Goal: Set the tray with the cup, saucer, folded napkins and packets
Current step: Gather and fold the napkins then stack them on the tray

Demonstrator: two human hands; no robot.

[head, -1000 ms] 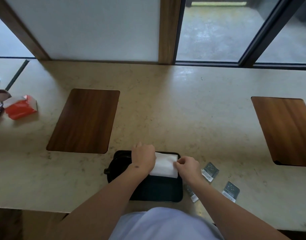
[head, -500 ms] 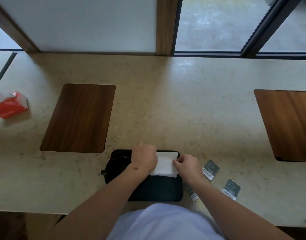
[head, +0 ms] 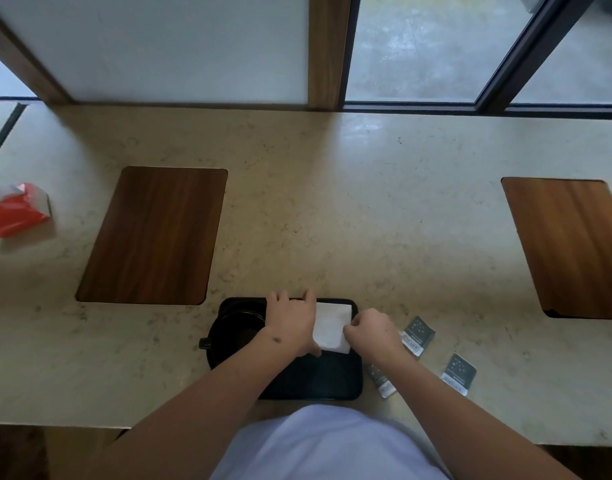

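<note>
Tray (head: 311, 382) on the worktop (head: 332, 220) already carries cup (head: 238, 332) and napkin (head: 332, 327); left hand (head: 290, 320) presses it flat, right hand (head: 370, 332) pinches its edge. Three packets (head: 418, 336) lie outside, unplaced.

Matt white paper napkin (head: 332, 326) on glossy black tray (head: 318, 382); polished stone counter (head: 332, 209).

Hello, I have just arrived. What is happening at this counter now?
A person is setting a black tray at the near edge of a stone counter. Both hands are on a white folded napkin lying on the tray: the left hand rests on its left side, and the right hand pinches its right edge. A dark cup on its saucer sits at the tray's left end. Three packets lie on the counter to the right, not yet on the tray.
</note>
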